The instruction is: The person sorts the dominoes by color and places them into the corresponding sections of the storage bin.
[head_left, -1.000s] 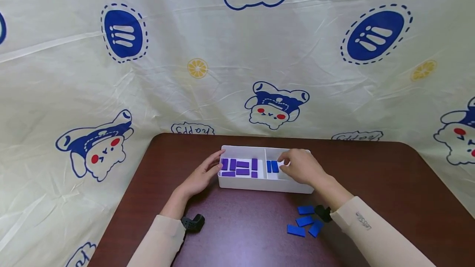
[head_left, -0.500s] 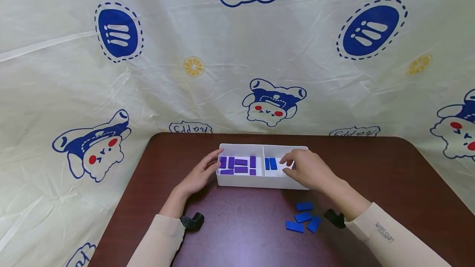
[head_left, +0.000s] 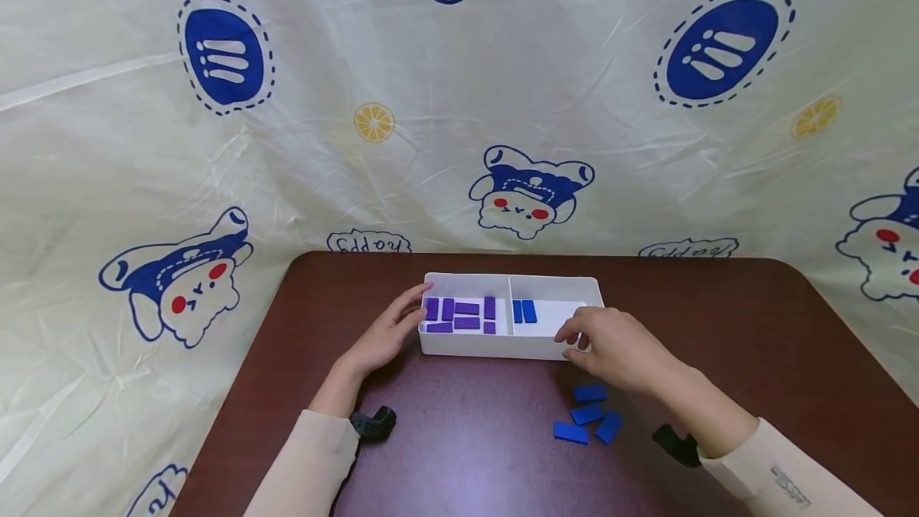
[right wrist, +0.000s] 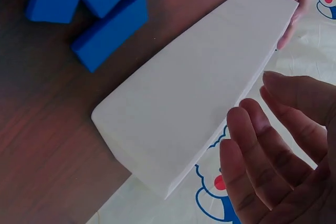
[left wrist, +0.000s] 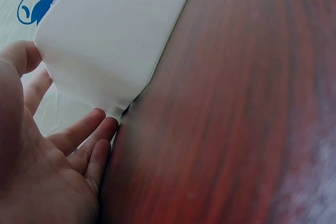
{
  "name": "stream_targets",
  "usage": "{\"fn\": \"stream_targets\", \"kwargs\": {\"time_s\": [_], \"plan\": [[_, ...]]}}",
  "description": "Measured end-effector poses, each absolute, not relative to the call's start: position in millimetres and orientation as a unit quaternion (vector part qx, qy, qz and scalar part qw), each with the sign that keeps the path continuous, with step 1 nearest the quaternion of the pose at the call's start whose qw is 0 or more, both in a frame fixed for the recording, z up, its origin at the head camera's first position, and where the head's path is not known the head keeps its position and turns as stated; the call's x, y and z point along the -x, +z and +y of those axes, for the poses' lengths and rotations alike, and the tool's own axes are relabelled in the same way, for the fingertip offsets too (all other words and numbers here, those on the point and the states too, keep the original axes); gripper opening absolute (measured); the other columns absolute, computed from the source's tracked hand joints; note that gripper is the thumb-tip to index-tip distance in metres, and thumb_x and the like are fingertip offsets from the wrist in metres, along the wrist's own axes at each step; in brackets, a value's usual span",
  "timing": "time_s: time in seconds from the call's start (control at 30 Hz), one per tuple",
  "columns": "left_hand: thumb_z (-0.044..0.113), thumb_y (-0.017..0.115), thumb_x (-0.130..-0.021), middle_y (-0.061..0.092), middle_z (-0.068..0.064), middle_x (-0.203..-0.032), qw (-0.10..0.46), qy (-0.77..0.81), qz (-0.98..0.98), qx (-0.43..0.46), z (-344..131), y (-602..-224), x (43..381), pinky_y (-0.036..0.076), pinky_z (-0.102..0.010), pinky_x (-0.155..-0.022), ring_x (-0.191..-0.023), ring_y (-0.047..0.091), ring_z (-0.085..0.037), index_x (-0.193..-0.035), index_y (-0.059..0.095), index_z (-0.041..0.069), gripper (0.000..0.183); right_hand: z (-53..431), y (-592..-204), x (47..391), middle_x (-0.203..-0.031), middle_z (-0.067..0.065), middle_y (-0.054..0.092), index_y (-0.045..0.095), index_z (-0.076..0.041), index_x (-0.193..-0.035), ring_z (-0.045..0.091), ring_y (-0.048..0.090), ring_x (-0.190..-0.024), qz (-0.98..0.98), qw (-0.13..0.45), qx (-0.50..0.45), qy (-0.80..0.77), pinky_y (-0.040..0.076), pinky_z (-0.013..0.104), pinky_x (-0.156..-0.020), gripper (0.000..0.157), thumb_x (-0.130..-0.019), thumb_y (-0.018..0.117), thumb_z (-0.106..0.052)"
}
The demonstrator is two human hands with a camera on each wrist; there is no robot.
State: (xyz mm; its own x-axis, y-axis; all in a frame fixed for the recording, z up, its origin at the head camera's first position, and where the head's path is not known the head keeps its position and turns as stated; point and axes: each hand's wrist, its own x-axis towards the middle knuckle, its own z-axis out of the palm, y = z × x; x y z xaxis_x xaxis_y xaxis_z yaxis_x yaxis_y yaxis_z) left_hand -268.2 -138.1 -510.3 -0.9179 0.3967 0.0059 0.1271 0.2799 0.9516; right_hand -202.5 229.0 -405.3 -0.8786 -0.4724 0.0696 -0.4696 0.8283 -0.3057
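A white two-compartment box (head_left: 474,347) stands on the table. Several purple blocks (head_left: 467,323) lie in its left compartment, and two blue blocks (head_left: 529,311) stand side by side in the right one. At the box's left end, my left hand (head_left: 384,337) touches the wall with extended fingers; the left wrist view shows the fingertips against the white side (left wrist: 105,40). My right hand (head_left: 617,345) hovers over the box's front right corner, fingers loosely bent and holding nothing. In the right wrist view, the right hand's fingers (right wrist: 268,161) are spread apart above the rim.
Several loose blue blocks (head_left: 589,413) lie on the dark brown table (head_left: 459,437) in front of the box, left of the right wrist. A black band (head_left: 375,424) is on the left wrist and another (head_left: 676,445) on the right. A printed white sheet (head_left: 416,62) hangs behind the table.
My right hand has drawn back from beside the two blue blocks in the right compartment, toward the box's front right corner. The left hand stays at the box's left end.
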Motion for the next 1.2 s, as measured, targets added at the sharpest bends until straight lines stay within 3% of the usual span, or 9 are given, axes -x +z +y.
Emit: {"fn": "stream_targets", "kwargs": {"time_s": [0.37,0.53,0.77,1.2], "plan": [[0.030,0.049,-0.111,0.039,-0.015,-0.162,0.116,0.576,0.794,-0.159,-137.3,-509.6,268.7,0.033,-0.057,-0.123,-0.147,0.043,-0.035,-0.158,0.039,0.034,0.049,243.9,-418.1,191.9,-0.086,-0.009,0.070,0.080,-0.016,-0.096,0.008,0.064,-0.076,0.955,0.016,0.265,-0.134,0.052,0.027,-0.066,0.016,-0.081,0.086,-0.014],[0.029,0.049,-0.111,0.040,-0.016,-0.161,0.115,0.576,0.794,-0.158,-137.9,-510.2,269.4,0.033,-0.057,-0.122,-0.147,0.043,-0.035,-0.158,0.039,0.034,0.048,251.5,-425.3,190.4,-0.092,-0.013,0.071,0.080,-0.025,-0.092,0.010,0.066,-0.085,0.954,0.038,0.271,-0.124,0.055,0.032,-0.071,0.016,-0.082,0.085,-0.013],[0.030,0.049,-0.111,0.040,-0.015,-0.161,0.114,0.573,0.796,-0.158,-138.4,-511.3,269.8,0.033,-0.057,-0.122,-0.147,0.043,-0.035,-0.158,0.039,0.035,0.048,259.4,-437.4,188.3,-0.098,-0.010,0.073,0.081,-0.024,-0.098,0.016,0.070,-0.092,0.951,0.064,0.275,-0.125,0.059,0.041,-0.078,0.023,-0.080,0.086,-0.010],[0.030,0.049,-0.111,0.038,-0.015,-0.163,0.118,0.579,0.790,-0.162,-138.5,-512.5,271.9,0.034,-0.058,-0.122,-0.148,0.042,-0.035,-0.158,0.039,0.033,0.049,264.8,-450.8,186.6,-0.102,-0.011,0.068,0.079,-0.028,-0.103,0.011,0.065,-0.087,0.950,0.076,0.273,-0.127,0.051,0.033,-0.070,0.043,-0.073,0.078,0.004]]}}
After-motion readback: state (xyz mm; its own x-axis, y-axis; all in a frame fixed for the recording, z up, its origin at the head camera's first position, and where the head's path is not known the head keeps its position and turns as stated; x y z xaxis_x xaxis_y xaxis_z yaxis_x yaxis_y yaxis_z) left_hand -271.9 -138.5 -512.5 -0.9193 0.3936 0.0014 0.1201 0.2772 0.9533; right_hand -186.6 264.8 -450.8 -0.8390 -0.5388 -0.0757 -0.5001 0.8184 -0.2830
